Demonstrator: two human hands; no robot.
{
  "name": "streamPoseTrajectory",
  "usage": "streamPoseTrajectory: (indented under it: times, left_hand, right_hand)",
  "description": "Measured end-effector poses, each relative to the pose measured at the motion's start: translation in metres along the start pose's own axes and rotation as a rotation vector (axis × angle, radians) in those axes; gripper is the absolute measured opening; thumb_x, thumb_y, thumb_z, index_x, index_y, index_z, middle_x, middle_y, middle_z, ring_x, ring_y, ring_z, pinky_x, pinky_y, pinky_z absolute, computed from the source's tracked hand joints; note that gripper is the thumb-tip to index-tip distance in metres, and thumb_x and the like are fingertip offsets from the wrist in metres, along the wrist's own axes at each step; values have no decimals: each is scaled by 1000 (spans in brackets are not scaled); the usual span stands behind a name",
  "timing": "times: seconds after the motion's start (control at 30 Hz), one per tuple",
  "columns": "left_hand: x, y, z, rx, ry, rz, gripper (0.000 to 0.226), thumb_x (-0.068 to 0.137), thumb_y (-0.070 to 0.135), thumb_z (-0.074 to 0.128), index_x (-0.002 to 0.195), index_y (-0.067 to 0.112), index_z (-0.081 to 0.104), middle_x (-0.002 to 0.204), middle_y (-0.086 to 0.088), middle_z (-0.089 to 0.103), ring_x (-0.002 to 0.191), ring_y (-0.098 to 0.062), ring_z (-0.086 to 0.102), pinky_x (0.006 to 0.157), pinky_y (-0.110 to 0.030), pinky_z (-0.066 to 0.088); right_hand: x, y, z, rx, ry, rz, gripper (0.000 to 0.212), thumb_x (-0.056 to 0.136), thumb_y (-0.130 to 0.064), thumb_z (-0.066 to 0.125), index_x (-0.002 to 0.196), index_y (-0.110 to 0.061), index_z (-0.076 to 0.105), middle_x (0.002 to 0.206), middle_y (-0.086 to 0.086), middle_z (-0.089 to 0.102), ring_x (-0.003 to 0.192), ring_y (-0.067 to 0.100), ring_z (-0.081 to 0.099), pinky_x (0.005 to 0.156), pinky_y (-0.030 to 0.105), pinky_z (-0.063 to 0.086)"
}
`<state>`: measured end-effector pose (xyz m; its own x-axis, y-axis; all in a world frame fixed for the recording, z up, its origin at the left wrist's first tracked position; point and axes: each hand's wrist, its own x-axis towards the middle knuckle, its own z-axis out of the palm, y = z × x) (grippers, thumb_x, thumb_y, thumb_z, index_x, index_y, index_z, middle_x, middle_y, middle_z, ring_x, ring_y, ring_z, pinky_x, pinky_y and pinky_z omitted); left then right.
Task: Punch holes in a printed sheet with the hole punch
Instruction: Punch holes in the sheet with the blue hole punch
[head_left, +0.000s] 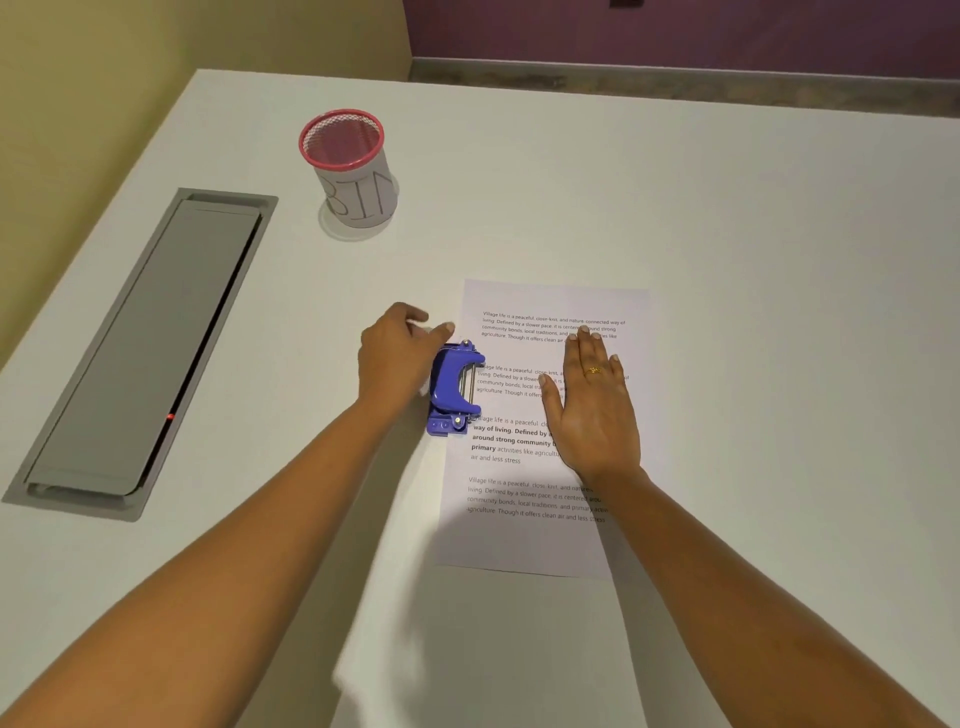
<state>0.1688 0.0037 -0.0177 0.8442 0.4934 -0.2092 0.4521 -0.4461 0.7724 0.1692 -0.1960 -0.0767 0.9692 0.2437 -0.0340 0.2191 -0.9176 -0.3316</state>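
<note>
blue hole punch (456, 387) gripped by left hand (397, 358) at sheet's 9 o'clock edge | printed sheet (540, 426) pressed flat by right hand (592, 410), fingers spread, nothing grasped

Both arms reach forward from the bottom corners, bare to the elbows. The left hand (397, 358) is curled, knuckles up, with the thumb and first finger pointing to the right; its palm side is hidden. The right hand (592, 402) lies flat, palm down, fingers stretched forward and a little spread, thumb out to the left. A gold ring (593, 370) is on one finger.
</note>
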Motion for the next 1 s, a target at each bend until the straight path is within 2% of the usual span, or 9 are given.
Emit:
streamPoseTrajectory:
  times: [0.1, 0.23, 0.37, 0.47, 0.57, 0.73, 1.0]
  left_hand:
    - [-11, -5, -5, -152, -96, -174, 27, 73, 27, 76, 84, 6, 62, 75, -8, 66, 66, -28, 65, 74, -43, 58]
    - [-18, -6, -6, -203, -123, -223, 19, 72, 17, 77, 67, 13, 59, 73, -8, 64, 61, -19, 61, 58, -27, 58]
    - [-19, -6, -8, -235, -120, -220, 14, 73, 10, 76, 71, 11, 61, 75, -9, 64, 61, -18, 59, 59, -27, 55]
    - [-20, -9, -12, -264, -123, -222, 15, 74, 8, 74, 85, 3, 66, 75, -10, 64, 57, -15, 59, 47, -17, 53]
    - [-17, -15, -21, -245, -105, -215, 21, 75, 8, 73, 94, 0, 67, 83, -13, 65, 60, -15, 59, 48, -15, 52]
    - [-6, -30, -49, -225, -53, -235, 23, 76, 6, 73, 97, 0, 67, 90, -15, 65, 68, -21, 61, 47, -14, 53]
    - [12, -53, -90, -185, 0, -288, 18, 75, 6, 73, 91, 5, 65, 91, -16, 64, 64, -17, 61, 44, -17, 53]
  right_hand:
    - [0, 0, 0, 9, 8, -3, 60, 98, -40, 25, 147, -7, 15, 158, 9, 12, 147, 19, 9, 119, 32, 2]
    - [-1, 0, 0, 15, 13, -7, 59, 98, -39, 26, 147, -5, 17, 158, 10, 14, 147, 19, 9, 120, 34, 5]
    - [-1, 0, 0, 8, 15, -8, 59, 98, -39, 26, 147, -6, 17, 158, 10, 14, 147, 19, 9, 120, 34, 5]
    - [-2, 0, 0, 17, 19, -10, 59, 98, -38, 27, 146, -5, 18, 157, 10, 14, 146, 20, 10, 120, 34, 5]
    - [-2, 0, 0, 15, 18, -10, 59, 98, -38, 27, 147, -5, 17, 157, 11, 15, 146, 20, 10, 120, 34, 6]
    - [-1, 0, 0, -1, 21, -14, 59, 99, -39, 26, 146, -4, 18, 157, 11, 15, 146, 20, 10, 120, 34, 5]
    - [-1, 0, -1, 6, 23, -12, 59, 98, -39, 27, 146, -5, 18, 157, 11, 15, 146, 21, 11, 119, 33, 3]
